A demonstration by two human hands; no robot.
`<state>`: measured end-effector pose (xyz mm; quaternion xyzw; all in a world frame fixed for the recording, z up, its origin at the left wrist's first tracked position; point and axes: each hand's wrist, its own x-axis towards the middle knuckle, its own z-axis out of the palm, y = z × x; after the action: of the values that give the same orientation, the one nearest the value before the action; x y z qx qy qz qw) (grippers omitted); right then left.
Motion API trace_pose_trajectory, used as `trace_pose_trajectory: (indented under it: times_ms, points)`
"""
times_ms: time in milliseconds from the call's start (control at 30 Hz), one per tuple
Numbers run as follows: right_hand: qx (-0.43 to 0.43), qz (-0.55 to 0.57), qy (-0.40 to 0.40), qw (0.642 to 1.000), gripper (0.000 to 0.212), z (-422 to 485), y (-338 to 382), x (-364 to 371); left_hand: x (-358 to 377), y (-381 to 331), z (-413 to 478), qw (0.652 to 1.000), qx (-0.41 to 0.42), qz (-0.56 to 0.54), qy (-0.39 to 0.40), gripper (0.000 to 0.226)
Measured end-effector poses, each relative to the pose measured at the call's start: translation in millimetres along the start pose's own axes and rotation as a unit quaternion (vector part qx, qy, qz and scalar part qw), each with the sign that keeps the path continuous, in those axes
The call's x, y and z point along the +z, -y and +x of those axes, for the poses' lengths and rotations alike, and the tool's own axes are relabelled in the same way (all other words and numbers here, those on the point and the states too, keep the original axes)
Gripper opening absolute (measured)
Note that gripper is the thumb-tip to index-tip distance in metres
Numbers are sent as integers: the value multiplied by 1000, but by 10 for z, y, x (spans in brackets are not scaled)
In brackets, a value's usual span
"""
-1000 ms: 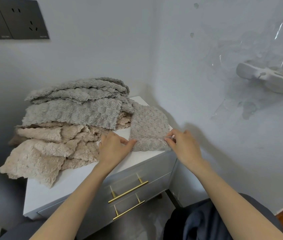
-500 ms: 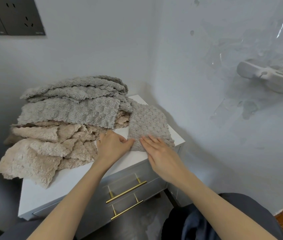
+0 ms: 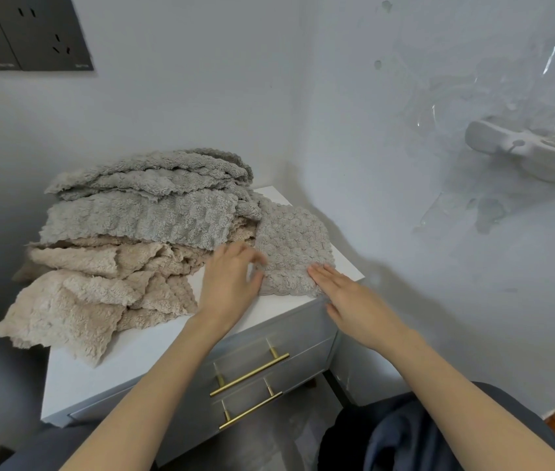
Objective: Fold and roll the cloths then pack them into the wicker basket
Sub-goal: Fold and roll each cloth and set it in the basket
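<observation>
A folded grey cloth [image 3: 291, 243] with a bubbly texture lies flat at the right end of the white cabinet top [image 3: 153, 338]. My left hand [image 3: 231, 283] rests at its left edge, fingers blurred and touching the fabric. My right hand [image 3: 347, 297] lies flat, fingers together, pressing the cloth's near right corner. To the left sits a loose pile: grey cloths [image 3: 147, 205] on top and beige cloths [image 3: 89, 290] below, one hanging over the front-left edge. No wicker basket is in view.
The cabinet stands in a wall corner, with two drawers and gold handles [image 3: 250, 373] facing me. A white hook fitting [image 3: 524, 154] sticks out of the right wall. Dark wall sockets [image 3: 24, 32] sit at upper left. My knees are below.
My right hand left the cloth's right edge, swept across it and now presses flat on its near right corner. My left hand shifted slightly right and up along the cloth's left edge.
</observation>
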<state>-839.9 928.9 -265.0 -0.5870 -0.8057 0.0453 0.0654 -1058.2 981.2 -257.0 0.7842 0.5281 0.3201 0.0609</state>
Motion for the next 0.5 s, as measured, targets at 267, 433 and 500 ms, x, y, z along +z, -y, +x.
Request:
trace_pose_trajectory:
  times_ms: [267, 433, 500]
  points:
    - [1, 97, -15, 995, 45, -7, -84, -163, -115, 173, -39, 982, 126, 30, 138, 36]
    - [55, 180, -92, 978, 25, 53, -128, -194, -123, 213, -54, 986, 106, 26, 123, 36]
    - [80, 216, -115, 966, 19, 80, -117, -203, -106, 194, -55, 991, 76, 5, 106, 31]
